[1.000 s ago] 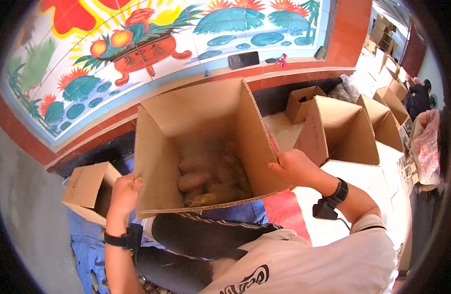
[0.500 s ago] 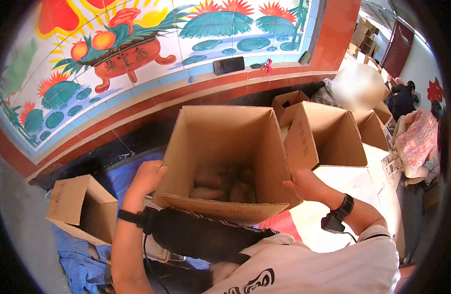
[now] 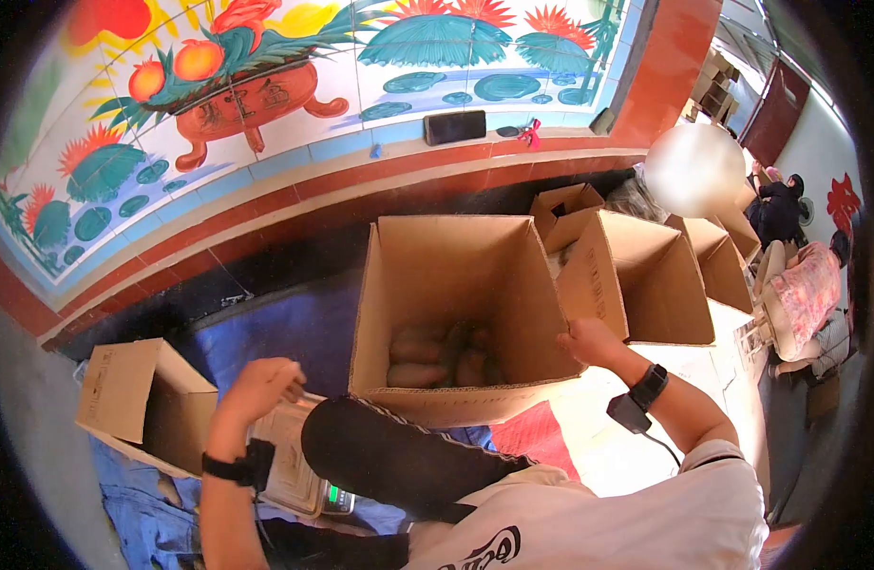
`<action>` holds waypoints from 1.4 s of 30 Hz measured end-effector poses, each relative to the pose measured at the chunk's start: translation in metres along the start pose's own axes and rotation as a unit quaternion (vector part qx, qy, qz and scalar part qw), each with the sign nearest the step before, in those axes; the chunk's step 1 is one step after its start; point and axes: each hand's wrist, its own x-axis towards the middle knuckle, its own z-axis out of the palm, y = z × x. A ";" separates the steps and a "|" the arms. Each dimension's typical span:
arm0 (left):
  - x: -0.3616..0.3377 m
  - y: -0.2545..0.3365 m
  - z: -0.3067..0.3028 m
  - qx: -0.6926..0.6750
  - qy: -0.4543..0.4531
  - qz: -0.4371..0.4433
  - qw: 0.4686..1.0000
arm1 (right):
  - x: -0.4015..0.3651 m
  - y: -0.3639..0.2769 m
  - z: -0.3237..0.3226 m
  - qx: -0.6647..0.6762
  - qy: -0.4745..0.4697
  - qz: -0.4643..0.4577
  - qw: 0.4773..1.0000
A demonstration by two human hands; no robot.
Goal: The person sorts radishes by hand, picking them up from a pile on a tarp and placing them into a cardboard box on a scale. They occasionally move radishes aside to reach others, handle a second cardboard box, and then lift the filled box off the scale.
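Observation:
A large open cardboard box [image 3: 461,404] stands in front of me, with several rounded, elongated brownish items [image 3: 418,372] at its bottom; their kind is too dim to tell. The right wall of this box is pinched at its rim by my right hand [image 3: 589,344]. My left hand [image 3: 264,388] is off the box, to its left, with nothing in it and the fingers loosely bent. Below that hand lies a clear plastic tray [image 3: 290,465], beside a green lit display [image 3: 338,499]. My dark-clothed leg [image 3: 380,446] is against the near side of the box.
A smaller open box [image 3: 123,389] lies on blue cloth at the left. More open boxes [image 3: 594,290] line the right, near a red cloth [image 3: 537,442]. Behind is a painted tile wall with a phone-like black object [image 3: 455,127] on its ledge. People [image 3: 803,294] crouch at far right.
My left hand has let go of the box's left rim and moved down and left. The box has shifted slightly right in view, while my right hand stays on its rim.

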 end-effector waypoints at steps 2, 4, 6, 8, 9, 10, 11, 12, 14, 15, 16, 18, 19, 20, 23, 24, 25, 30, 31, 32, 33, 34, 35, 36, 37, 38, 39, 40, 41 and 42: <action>-0.026 -0.017 -0.013 -0.001 0.056 0.014 0.998 | 0.009 0.006 0.003 -0.056 0.055 -0.016 0.997; -0.054 -0.029 -0.018 0.114 0.149 0.044 0.981 | 0.011 0.006 -0.004 -0.055 0.055 -0.010 0.997; -0.085 -0.033 -0.015 0.113 0.146 0.040 0.982 | 0.019 0.012 -0.011 -0.057 0.055 -0.006 0.997; -0.118 -0.036 -0.016 0.113 0.146 0.037 0.982 | 0.034 0.026 -0.014 -0.104 0.055 0.000 0.993; -0.135 -0.038 -0.018 0.083 0.140 0.013 0.987 | 0.041 0.027 -0.019 -0.104 0.055 -0.001 0.993; -0.152 -0.041 -0.019 0.052 0.134 -0.012 0.990 | 0.048 0.028 -0.026 -0.120 0.058 0.005 0.991; -0.170 -0.044 -0.020 0.051 0.134 -0.014 0.990 | 0.054 0.029 -0.030 -0.135 0.061 0.010 0.989; -0.185 -0.046 -0.020 0.084 0.186 -0.017 0.979 | 0.063 0.032 -0.028 -0.135 0.060 0.012 0.989; -0.211 -0.043 -0.018 0.114 0.230 -0.055 0.965 | 0.078 0.044 -0.024 -0.132 0.151 -0.015 0.980; -0.221 -0.045 -0.014 0.111 0.225 -0.097 0.963 | 0.079 0.043 -0.026 -0.133 0.154 -0.005 0.979; -0.228 -0.061 -0.008 0.112 0.219 -0.089 0.965 | 0.082 0.037 -0.028 -0.144 0.132 0.012 0.981; -0.240 -0.098 0.003 0.120 0.229 -0.067 0.964 | 0.076 0.032 -0.031 -0.156 0.112 0.036 0.981; -0.241 -0.101 0.011 0.118 0.225 -0.063 0.965 | 0.070 0.032 -0.029 -0.168 0.112 0.023 0.979; -0.242 -0.103 0.020 0.126 0.198 -0.114 0.965 | 0.065 0.034 -0.029 -0.179 0.111 0.009 0.977; -0.249 -0.157 0.039 0.230 0.169 -0.133 0.949 | 0.051 0.038 -0.041 -0.100 0.141 0.046 0.984; -0.249 -0.171 0.040 0.326 0.160 -0.102 0.926 | 0.046 0.042 -0.043 -0.040 0.194 0.066 0.978; -0.246 -0.139 0.049 0.282 0.163 -0.142 0.935 | 0.043 0.049 -0.044 -0.037 0.194 0.068 0.978; -0.247 -0.117 0.067 0.282 0.137 -0.127 0.941 | 0.047 0.096 -0.040 -0.050 0.261 0.159 0.951; -0.247 -0.115 0.069 0.295 0.146 -0.122 0.936 | 0.049 0.103 -0.036 -0.023 0.229 0.174 0.958; -0.248 -0.114 0.073 0.306 0.154 -0.120 0.932 | 0.051 0.107 -0.032 -0.021 0.229 0.170 0.958; -0.248 -0.112 0.074 0.306 0.158 -0.123 0.931 | 0.053 0.111 -0.028 -0.027 0.166 0.156 0.973; -0.245 -0.102 0.075 0.313 0.150 -0.128 0.929 | 0.057 0.115 -0.025 -0.033 0.102 0.141 0.984; -0.246 -0.097 0.076 0.320 0.142 -0.133 0.927 | 0.071 0.132 -0.017 -0.033 0.101 0.135 0.985; -0.246 -0.109 0.078 0.319 0.146 -0.138 0.926 | 0.091 0.153 -0.007 -0.116 0.073 0.074 0.988; -0.242 -0.127 0.081 0.321 0.202 -0.085 0.921 | 0.099 0.159 -0.006 -0.197 0.046 0.010 0.979; -0.245 -0.144 0.083 0.321 0.257 -0.032 0.911 | 0.104 0.165 -0.002 -0.197 0.046 0.002 0.979; -0.243 -0.136 0.083 0.276 0.246 -0.045 0.928 | 0.101 0.162 -0.002 -0.184 0.074 0.008 0.980; -0.243 -0.134 0.083 0.274 0.253 -0.050 0.927 | 0.099 0.163 -0.002 -0.170 0.104 0.015 0.980; -0.244 -0.134 0.083 0.261 0.254 -0.058 0.929 | 0.102 0.168 0.006 -0.166 0.166 0.027 0.972; -0.244 -0.136 0.085 0.248 0.254 -0.065 0.932 | 0.105 0.174 0.012 -0.169 0.168 0.020 0.971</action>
